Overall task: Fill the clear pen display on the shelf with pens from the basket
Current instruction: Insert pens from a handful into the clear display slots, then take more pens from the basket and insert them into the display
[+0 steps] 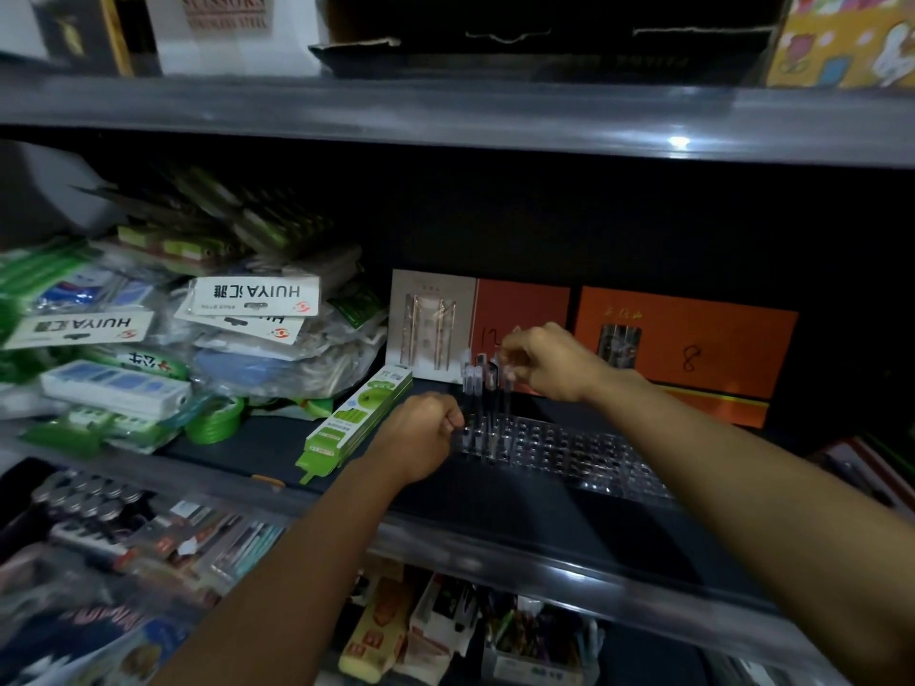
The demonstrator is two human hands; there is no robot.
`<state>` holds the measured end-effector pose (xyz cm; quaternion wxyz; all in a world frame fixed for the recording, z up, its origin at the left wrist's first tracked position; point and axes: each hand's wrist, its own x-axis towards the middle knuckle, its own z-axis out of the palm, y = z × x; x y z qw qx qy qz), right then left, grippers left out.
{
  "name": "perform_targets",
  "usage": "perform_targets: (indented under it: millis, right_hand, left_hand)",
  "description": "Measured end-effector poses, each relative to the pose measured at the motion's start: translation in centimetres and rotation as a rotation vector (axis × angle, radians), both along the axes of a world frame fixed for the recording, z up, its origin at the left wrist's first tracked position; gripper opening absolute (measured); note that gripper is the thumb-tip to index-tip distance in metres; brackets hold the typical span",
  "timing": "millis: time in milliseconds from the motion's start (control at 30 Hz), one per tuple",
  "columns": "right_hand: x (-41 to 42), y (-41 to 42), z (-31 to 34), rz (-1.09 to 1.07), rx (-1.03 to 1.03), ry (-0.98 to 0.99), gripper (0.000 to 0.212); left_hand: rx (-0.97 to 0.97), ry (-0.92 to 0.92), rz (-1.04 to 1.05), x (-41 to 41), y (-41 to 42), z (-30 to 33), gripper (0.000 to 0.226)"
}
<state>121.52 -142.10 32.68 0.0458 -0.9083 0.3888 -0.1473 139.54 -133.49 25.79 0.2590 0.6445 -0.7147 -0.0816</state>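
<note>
The clear pen display [569, 450], a flat tray full of small holes, lies on the dark middle shelf. Several clear-capped pens [478, 388] stand upright in its left end. My left hand [426, 433] has its fingers curled at the display's left edge, gripping it. My right hand [549, 361] is above the standing pens and pinches the top of one pen with its fingertips. The basket is not in view.
A green flat pack [354, 423] lies just left of the display. Bagged stationery [237, 334] is piled at the shelf's left. Orange boxes [688, 349] and a grey pen card [430, 324] stand behind. The shelf above [445, 111] overhangs; lower shelves hold more goods.
</note>
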Motion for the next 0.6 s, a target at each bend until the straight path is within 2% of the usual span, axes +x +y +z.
perform_targets:
  millis: [167, 333, 600]
  right_hand:
    - [0.2, 1.6, 0.7, 0.004, -0.131, 0.028, 0.016]
    - [1.8, 5.3, 1.0, 0.096, -0.247, -0.025, 0.022]
    - [8.9, 12.6, -1.6, 0.311, -0.265, -0.024, 0.027]
  left_hand:
    - [-0.009, -0.027, 0.026, 0.3, 0.9, 0.8, 0.024]
    - [-0.048, -0.089, 0.083, 1.4, 3.5, 2.6, 0.024]
    - [-0.039, -0.31, 0.257, 7.1, 12.3, 4.3, 0.02]
